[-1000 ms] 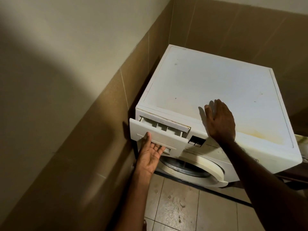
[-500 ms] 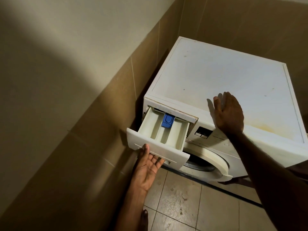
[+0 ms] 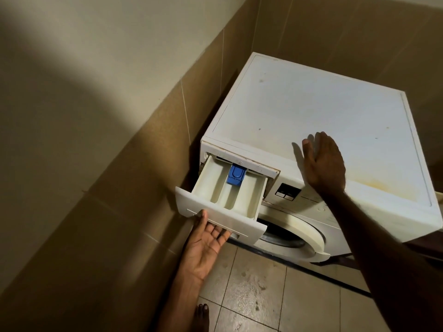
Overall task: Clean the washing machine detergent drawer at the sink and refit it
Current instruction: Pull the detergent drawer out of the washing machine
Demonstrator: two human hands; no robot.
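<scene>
The white washing machine (image 3: 323,109) stands in a tiled corner. Its white detergent drawer (image 3: 217,188) is pulled far out of the slot at the machine's upper left, showing three compartments and a blue insert (image 3: 236,174) at the back. My left hand (image 3: 206,245) is palm up under the drawer's front panel. Its fingertips are hooked into the handle recess and its thumb lies on the panel's face. My right hand (image 3: 323,164) rests flat, fingers straight, on the front edge of the machine's top, right of the drawer slot.
The tiled wall (image 3: 143,188) runs close along the drawer's left side. Below the drawer is the round door (image 3: 302,233) of the machine. The floor (image 3: 251,295) is pale tile with marks; my bare foot (image 3: 201,317) shows at the bottom edge.
My left hand has pulled the drawer from nearly closed to far out, exposing the compartments and blue insert. My right hand has stayed pressed on the machine's top.
</scene>
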